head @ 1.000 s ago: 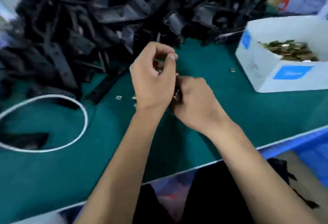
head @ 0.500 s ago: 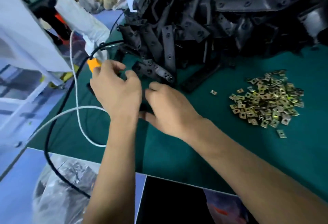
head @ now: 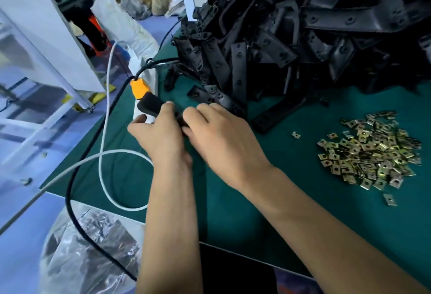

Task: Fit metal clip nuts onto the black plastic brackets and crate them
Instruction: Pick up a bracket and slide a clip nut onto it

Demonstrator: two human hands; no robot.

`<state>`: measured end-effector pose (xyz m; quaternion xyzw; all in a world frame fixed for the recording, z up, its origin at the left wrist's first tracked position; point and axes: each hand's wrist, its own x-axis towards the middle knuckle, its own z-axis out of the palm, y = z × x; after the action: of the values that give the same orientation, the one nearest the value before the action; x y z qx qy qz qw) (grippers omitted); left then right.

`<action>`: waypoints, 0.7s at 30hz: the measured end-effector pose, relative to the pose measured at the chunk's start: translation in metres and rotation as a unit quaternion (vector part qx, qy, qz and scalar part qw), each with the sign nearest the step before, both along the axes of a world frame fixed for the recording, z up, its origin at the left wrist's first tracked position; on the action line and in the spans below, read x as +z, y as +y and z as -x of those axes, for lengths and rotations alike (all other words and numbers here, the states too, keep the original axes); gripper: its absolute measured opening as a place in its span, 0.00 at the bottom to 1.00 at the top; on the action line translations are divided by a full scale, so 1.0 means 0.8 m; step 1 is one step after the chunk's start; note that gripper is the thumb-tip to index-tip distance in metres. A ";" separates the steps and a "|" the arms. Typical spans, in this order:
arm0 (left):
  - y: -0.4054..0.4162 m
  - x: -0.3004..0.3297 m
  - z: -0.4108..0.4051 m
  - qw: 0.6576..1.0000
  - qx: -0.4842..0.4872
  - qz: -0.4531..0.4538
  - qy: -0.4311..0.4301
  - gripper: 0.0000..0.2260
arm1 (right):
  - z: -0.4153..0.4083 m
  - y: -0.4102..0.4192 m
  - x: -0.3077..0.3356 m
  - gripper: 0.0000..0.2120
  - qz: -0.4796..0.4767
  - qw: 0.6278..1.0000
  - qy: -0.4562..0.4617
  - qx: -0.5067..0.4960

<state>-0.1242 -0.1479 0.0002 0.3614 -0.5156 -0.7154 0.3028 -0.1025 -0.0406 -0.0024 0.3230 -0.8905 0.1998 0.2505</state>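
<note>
Both hands meet near the left edge of the green table (head: 233, 212) and hold one black plastic bracket (head: 151, 106) between them. My left hand (head: 161, 137) grips its middle, with the thumb out to the left. My right hand (head: 221, 140) curls its fingers round the bracket's right end. Most of the bracket is hidden by the hands, so I cannot tell whether a clip nut is on it. A large heap of black brackets (head: 303, 28) fills the back of the table. A pile of brass-coloured clip nuts (head: 370, 151) lies at the right.
A white power strip (head: 140, 67) with an orange plug (head: 139, 87) lies just behind my left hand. A white cable (head: 105, 154) and a black cable (head: 72, 189) loop over the table's left edge. A clear plastic bag (head: 88, 251) sits below. Single clip nuts (head: 295, 134) lie loose.
The view has swung left, away from the white box of nuts. Both hands have moved to the left table edge, and the black bracket now shows above my left hand.
</note>
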 end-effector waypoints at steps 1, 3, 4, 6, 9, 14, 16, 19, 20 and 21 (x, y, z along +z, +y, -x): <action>0.003 0.006 0.001 0.999 -0.014 -0.016 0.036 0.13 | -0.003 0.010 0.003 0.10 0.003 1.000 0.028 0.007; 0.010 0.018 0.001 0.993 -0.048 -0.037 0.105 0.08 | -0.007 0.037 0.007 0.15 0.023 0.998 0.049 0.037; 0.015 0.025 0.002 0.987 -0.075 -0.053 0.134 0.07 | -0.009 0.054 0.011 0.17 0.046 0.997 0.033 0.056; 0.033 0.033 0.008 0.971 -0.157 -0.085 0.159 0.06 | -0.010 0.098 0.016 0.18 0.096 0.993 -0.010 0.065; 0.078 0.038 0.024 0.932 -0.323 -0.084 0.143 0.06 | -0.003 0.175 0.017 0.16 0.094 0.993 -0.071 -0.007; 0.175 0.022 0.043 0.787 -0.593 -0.108 0.129 0.17 | 0.014 0.278 0.003 0.18 -0.107 0.965 -0.200 -0.133; 0.203 0.010 0.046 0.719 -0.675 -0.105 0.131 0.17 | 0.009 0.296 -0.005 0.13 -0.095 0.969 -0.207 -0.098; 0.218 -0.007 0.055 0.664 -0.733 -0.085 0.118 0.15 | 0.005 0.308 -0.016 0.11 -0.045 0.981 -0.175 -0.076; 0.218 -0.012 0.058 0.653 -0.744 -0.083 0.115 0.14 | 0.006 0.310 -0.018 0.11 -0.037 0.978 -0.192 -0.079; 0.215 -0.016 0.061 0.641 -0.753 -0.084 0.120 0.14 | 0.007 0.311 -0.020 0.11 -0.024 0.972 -0.220 -0.079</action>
<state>-0.1729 0.0244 -0.0126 -0.2171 -0.5064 -0.7736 -0.3129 -0.1077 0.2082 -0.0186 0.2060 -0.9509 0.2241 0.0554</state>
